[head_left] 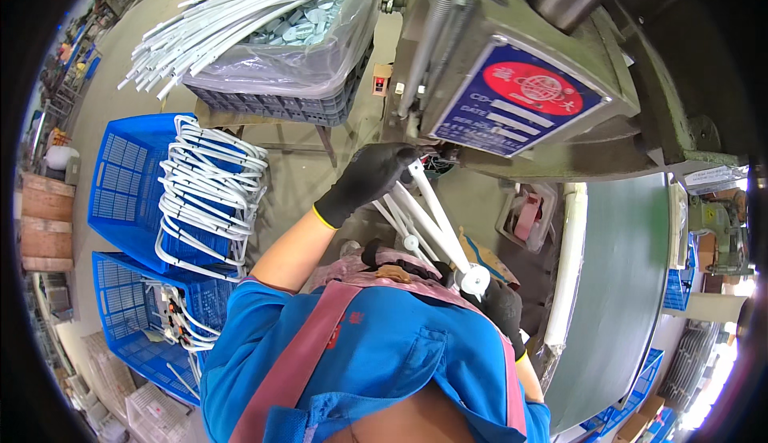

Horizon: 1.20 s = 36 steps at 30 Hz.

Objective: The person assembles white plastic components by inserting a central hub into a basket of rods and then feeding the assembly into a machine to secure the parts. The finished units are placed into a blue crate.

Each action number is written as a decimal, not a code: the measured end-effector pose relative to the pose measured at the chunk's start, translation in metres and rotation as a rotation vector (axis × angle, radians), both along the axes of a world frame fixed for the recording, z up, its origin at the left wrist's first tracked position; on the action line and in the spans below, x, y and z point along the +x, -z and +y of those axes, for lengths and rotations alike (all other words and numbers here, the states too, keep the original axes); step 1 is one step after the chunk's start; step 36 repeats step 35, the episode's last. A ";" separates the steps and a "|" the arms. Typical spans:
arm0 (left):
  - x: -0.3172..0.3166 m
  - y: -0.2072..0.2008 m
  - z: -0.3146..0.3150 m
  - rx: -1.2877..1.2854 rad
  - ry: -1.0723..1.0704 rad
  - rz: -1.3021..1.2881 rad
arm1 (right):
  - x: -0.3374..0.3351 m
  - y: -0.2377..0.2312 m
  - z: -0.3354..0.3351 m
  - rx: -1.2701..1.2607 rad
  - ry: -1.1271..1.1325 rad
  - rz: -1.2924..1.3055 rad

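A white tube frame (430, 195) slants across the space in front of my body, its tubes meeting at a round white joint (475, 280). My left hand (372, 177), in a black glove, is closed around the frame's upper end, just below the press machine (512, 99). Close to my right side, my right hand (504, 307), also black-gloved, grips the frame beside the round joint; its fingers are partly hidden. More thin white tubes with a small round cap (411, 242) show beneath the frame, near my lap.
At left, a blue crate (120, 195) bears stacked bent white tubes (208, 187); another blue crate (132, 307) holds smaller parts. A plastic-lined grey crate (280, 107) carries long white tubes (240, 11) and flat metal pieces. A green conveyor belt (616, 283) runs along my right.
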State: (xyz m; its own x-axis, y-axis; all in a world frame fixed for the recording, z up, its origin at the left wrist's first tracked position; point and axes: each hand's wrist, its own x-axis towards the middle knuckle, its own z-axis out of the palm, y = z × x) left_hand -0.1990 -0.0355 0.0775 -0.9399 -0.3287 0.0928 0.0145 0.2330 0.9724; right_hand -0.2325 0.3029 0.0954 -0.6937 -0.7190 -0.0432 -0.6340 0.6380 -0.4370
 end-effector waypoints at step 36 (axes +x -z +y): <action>-0.019 0.006 0.008 -0.141 -0.116 0.040 | -0.037 0.004 0.017 0.208 -0.039 -0.124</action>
